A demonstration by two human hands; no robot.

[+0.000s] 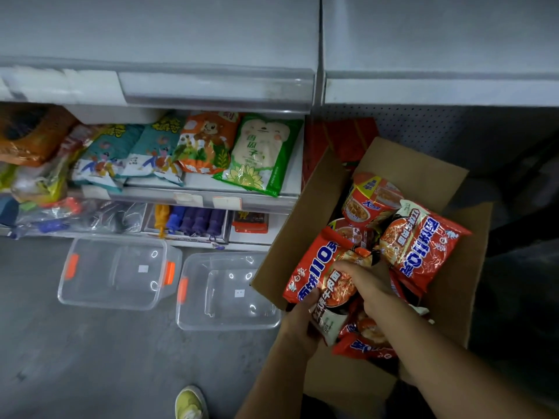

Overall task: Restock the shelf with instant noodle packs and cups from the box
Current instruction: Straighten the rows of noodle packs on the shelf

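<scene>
Nearest the camera, a yellow shoe (190,402) stands on the grey floor (90,352) at the bottom edge. Above it both forearms reach into an open cardboard box (447,300) at the right of the view. The left hand (298,320) grips the near edge of a red noodle pack (317,264), thumb curled over its printed face; the pack is tilted against the box's left wall. The right hand (367,284) rests on the same pack from the right, fingers bent round its upper face and pinching it. Beneath the hands lie further red packs (363,347), partly hidden. A second red noodle pack (420,246) lies face up toward the box's far right side, and beyond it a noodle cup (370,196) sits among the stock; a second cup beside it is largely covered. On the floor left of the box stand two clear plastic tubs (121,272) with orange clips, side by side, the right one just beside the box wall. Behind them the lowest shelf level carries purple items (196,220) in a tray. The shelf (211,199) above holds snack bags, among them a green-edged bag (261,155) and an orange bag (205,142). The grey upper shelf boards (181,40) are bare where visible.
</scene>
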